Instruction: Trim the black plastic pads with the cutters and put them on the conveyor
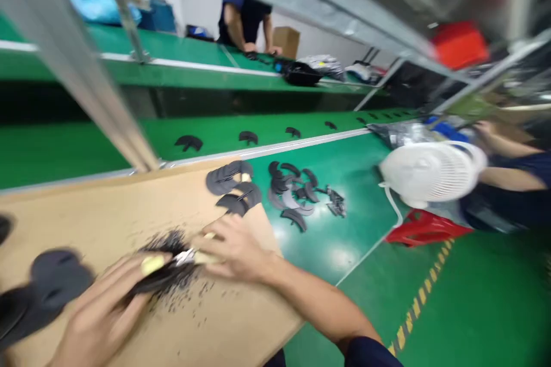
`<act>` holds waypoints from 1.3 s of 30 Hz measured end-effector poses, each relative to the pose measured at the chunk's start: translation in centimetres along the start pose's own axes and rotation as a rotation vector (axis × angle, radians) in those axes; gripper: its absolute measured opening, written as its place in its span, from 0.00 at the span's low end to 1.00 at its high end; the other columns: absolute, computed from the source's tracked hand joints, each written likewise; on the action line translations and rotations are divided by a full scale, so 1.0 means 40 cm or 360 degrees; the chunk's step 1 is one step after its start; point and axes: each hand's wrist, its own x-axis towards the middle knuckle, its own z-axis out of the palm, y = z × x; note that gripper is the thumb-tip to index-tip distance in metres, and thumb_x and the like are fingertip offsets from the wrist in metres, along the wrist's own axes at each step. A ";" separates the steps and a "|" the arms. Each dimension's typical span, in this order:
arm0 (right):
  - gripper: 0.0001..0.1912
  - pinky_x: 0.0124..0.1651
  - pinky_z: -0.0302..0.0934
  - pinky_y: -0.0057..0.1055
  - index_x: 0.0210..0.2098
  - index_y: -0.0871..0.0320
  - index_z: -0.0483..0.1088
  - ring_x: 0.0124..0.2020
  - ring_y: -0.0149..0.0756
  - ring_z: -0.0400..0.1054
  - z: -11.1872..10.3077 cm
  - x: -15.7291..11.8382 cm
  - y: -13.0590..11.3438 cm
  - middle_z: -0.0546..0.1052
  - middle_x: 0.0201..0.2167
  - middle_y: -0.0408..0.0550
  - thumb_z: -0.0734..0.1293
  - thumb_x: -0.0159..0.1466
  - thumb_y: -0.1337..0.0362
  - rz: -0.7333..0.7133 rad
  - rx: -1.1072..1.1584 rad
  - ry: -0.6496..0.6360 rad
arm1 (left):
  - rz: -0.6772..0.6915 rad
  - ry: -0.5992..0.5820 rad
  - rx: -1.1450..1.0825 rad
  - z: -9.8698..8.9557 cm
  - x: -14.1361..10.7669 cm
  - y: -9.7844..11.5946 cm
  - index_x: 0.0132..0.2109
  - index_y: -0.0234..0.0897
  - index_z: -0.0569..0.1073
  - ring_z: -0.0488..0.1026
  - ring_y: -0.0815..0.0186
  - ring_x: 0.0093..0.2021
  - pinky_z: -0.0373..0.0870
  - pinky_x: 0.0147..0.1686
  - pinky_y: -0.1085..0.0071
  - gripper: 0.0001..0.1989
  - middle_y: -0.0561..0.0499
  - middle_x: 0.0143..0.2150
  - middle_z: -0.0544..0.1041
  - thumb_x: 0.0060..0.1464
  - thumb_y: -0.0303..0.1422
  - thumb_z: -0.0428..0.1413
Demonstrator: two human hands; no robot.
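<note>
My left hand is wrapped round a dark, curved plastic piece, low over the cardboard sheet; a yellow cover sits on one fingertip. My right hand is closed on small cutting pliers, their silver jaws at the edge of that piece. Motion blur hides the exact contact, and the pliers' handles are mostly covered by fingers. Black trimmings lie scattered beneath both hands. Round dark pieces lie left of my left hand. Beyond my right hand is a group of black fan-shaped pieces.
Loose black crescents and a small pile of black bits lie on the green table. More crescents line the green belt. A metal post rises at left. A white fan and co-workers are around.
</note>
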 end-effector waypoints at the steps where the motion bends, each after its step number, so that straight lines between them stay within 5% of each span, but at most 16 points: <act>1: 0.22 0.46 0.57 0.38 0.61 0.55 0.69 0.48 0.40 0.63 -0.005 0.003 0.001 0.75 0.48 0.51 0.67 0.69 0.58 0.0025 0.0019 0.0050 | -0.0044 -0.0069 0.0036 -0.009 0.008 0.014 0.62 0.56 0.74 0.83 0.56 0.38 0.83 0.36 0.61 0.28 0.55 0.47 0.84 0.58 0.26 0.57; 3: 0.22 0.46 0.57 0.38 0.61 0.56 0.69 0.47 0.41 0.64 -0.011 0.015 0.009 0.75 0.46 0.51 0.67 0.68 0.62 0.0056 0.0114 0.0166 | -0.0139 -0.0099 0.0008 -0.024 0.025 0.032 0.59 0.48 0.77 0.82 0.60 0.42 0.81 0.42 0.64 0.23 0.49 0.45 0.84 0.60 0.24 0.57; 8: 0.19 0.44 0.58 0.37 0.58 0.55 0.71 0.44 0.41 0.66 -0.004 0.050 0.037 0.77 0.44 0.51 0.65 0.69 0.63 -0.0051 0.0247 0.0280 | -0.0173 -0.0155 -0.0094 -0.028 0.047 0.011 0.53 0.38 0.78 0.78 0.66 0.40 0.77 0.40 0.69 0.14 0.46 0.41 0.82 0.63 0.23 0.56; 39: 0.21 0.42 0.65 0.37 0.61 0.53 0.69 0.41 0.39 0.70 -0.006 0.054 0.035 0.79 0.43 0.50 0.67 0.69 0.65 -0.0211 0.0240 0.0243 | -0.0104 -0.0168 -0.0261 -0.023 0.033 0.000 0.55 0.41 0.77 0.79 0.65 0.40 0.79 0.39 0.65 0.14 0.47 0.39 0.83 0.63 0.26 0.59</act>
